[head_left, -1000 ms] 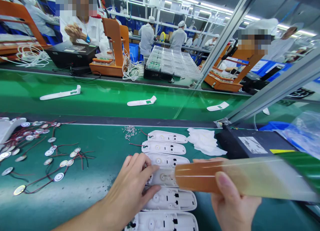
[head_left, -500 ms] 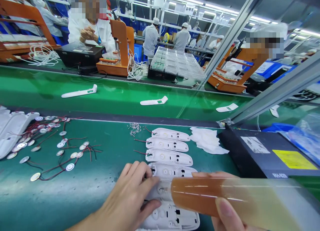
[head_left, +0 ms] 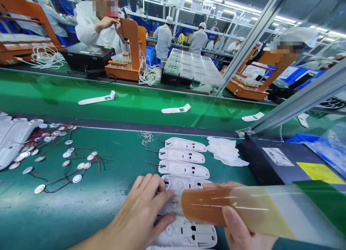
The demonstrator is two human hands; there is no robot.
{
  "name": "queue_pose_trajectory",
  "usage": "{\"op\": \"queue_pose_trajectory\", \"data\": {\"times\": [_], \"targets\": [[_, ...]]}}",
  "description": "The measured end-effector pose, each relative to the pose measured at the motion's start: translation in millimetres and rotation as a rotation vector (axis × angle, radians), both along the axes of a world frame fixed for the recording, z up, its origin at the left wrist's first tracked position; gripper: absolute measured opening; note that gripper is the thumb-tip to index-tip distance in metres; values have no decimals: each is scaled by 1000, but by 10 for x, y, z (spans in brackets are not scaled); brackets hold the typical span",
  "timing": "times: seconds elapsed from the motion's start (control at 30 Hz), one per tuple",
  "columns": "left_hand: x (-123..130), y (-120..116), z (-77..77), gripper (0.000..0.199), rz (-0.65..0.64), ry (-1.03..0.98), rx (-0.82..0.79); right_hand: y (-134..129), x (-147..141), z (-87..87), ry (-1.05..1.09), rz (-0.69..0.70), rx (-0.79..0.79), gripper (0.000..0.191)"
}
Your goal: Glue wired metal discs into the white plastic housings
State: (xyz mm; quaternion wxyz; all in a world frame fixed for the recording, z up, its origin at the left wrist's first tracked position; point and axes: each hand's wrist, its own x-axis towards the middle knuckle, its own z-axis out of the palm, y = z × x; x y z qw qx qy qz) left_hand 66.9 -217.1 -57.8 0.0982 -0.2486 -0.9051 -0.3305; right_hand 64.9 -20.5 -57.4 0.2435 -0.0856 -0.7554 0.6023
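- The left hand (head_left: pixel 143 214) lies fingers down on a white plastic shell (head_left: pixel 173 206) in the near part of the green mat (head_left: pixel 81 206). The fingers are spread and press it flat; they close round nothing.
- The right hand (head_left: pixel 243 232) grips an amber tube (head_left: pixel 232 208), thumb on top, the other fingers hidden beneath. The tube lies level, its tip above the pressed shell.
- Handling, as a judgement: the shell looks light, thin, stiff and smooth, so it may slide; hold it by the long edges, clear of the open inner side. The tube looks light and rigid; grip it mid-body.
- The shell sits in a column of like shells (head_left: pixel 183 155) with thin red wires.
- Beyond lie small screws (head_left: pixel 146 136), a white cloth (head_left: pixel 225 152) and a black box (head_left: pixel 281 163).
- Metal discs on red wires (head_left: pixel 65 160) lie well to the left.
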Motion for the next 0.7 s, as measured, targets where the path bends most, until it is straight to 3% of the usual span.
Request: {"op": "queue_pose_trajectory", "data": {"times": [0.13,0.4,0.57,0.7], "targets": [[12,2,-46,36,15,-10,7,45,54,-43,-45,-118,139,63],[34,3,-98,37,19,-8,30,255,55,-117,-33,-170,297,54],[28,0,-94,36,23,-11,31,208,16,-53,30,-154,286,44],[27,2,-100,33,20,-9,33,65,-15,47,55,-58,146,41]]}}
